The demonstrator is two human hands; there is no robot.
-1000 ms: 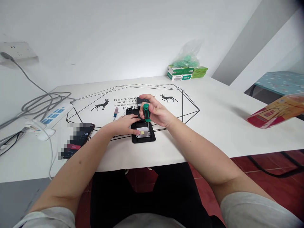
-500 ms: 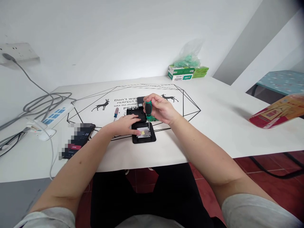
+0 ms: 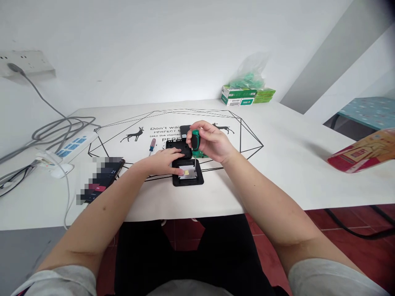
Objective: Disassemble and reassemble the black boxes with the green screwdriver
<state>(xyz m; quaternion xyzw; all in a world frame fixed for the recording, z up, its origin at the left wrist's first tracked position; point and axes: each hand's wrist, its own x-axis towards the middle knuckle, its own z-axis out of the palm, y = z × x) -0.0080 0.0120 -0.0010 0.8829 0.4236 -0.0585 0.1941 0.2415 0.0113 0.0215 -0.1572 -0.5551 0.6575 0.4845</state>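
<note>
My right hand (image 3: 212, 142) grips a green and black screwdriver (image 3: 195, 140), held upright. Its shaft points down at the right side of a metal plate (image 3: 191, 174) with a small yellow square on it. That plate lies inside a black plastic housing (image 3: 197, 181) on the table. Fingers spread, my left hand (image 3: 165, 161) rests with the thumb on the plate's left part and the other fingers over a second black casing (image 3: 185, 152). Partly hidden behind the screwdriver is a green circuit board (image 3: 202, 154). Another black piece (image 3: 184, 130) lies farther back.
A second screwdriver (image 3: 152, 144) lies left of the casing, near tiny dark bits. At left are a phone (image 3: 108, 177), a power strip (image 3: 74, 146) and coiled cables (image 3: 61, 127). Green boxes (image 3: 239, 96) stand at the wall; a red-yellow package (image 3: 361, 154) lies right.
The view has shifted slightly. The screwdriver handle leans a little differently in my right hand, its tip still at the plate's right side. My left hand keeps its place on the parts.
</note>
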